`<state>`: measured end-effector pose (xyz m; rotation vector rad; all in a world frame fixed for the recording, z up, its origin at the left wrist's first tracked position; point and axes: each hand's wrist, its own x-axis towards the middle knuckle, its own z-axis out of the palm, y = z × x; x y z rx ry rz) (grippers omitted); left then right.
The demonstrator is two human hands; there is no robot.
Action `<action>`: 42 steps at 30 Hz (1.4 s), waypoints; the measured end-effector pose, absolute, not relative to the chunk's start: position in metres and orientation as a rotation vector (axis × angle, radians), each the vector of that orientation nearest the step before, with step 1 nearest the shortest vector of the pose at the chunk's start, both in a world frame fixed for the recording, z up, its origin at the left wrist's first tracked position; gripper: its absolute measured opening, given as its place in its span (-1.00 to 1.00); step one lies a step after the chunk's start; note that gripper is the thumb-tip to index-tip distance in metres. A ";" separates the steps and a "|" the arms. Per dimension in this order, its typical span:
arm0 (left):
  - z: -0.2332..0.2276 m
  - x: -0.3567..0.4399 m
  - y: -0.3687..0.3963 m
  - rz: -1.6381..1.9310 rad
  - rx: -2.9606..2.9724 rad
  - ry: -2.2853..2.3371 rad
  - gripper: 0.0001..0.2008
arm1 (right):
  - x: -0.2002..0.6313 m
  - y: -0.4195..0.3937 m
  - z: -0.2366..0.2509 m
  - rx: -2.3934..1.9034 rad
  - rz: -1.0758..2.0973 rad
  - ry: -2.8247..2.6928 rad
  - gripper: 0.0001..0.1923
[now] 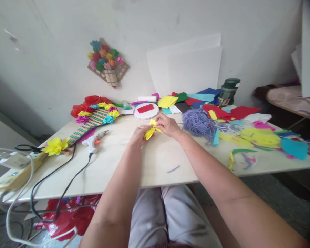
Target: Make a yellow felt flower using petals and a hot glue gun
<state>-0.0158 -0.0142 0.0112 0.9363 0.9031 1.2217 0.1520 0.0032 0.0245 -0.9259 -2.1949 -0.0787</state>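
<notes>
My left hand (pixel 138 134) and right hand (pixel 168 126) pinch yellow paper (pixel 150 133).
Yarn (pixel 198 122) lies toward the tabletop's (pixel 162 155) back edge.

Over the table (pixel 99 172), the paper petals (pixel 149 133) I hold are between the hot glue gun (pixel 92 143) on my left and the yarn pile (pixel 197 122) on my right.

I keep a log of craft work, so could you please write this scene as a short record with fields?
Hands: left hand and right hand both hold a yellow paper piece
Left side: glue gun, striped craft piece with paper flowers
Beyond hands: white oval piece bearing a red rectangle
Right side: purple yarn, coloured scraps
Wall: flower decoration
</notes>
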 end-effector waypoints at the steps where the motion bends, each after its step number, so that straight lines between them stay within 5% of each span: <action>1: 0.012 -0.016 -0.015 1.223 0.926 0.900 -0.81 | 0.152 0.003 0.025 -0.933 -0.095 -2.193 -0.87; 22: 0.010 -0.014 -0.015 1.335 1.034 0.864 -0.67 | 0.160 0.014 0.018 -0.873 0.083 -2.048 -0.86; 31: 0.008 -0.017 -0.012 1.361 1.088 0.845 -0.65 | 0.167 0.004 0.032 -1.204 -0.014 -2.019 -0.83; 42: 0.010 -0.014 -0.015 1.333 1.185 0.885 -0.69 | 0.164 0.013 0.021 -1.241 0.717 -2.045 -0.61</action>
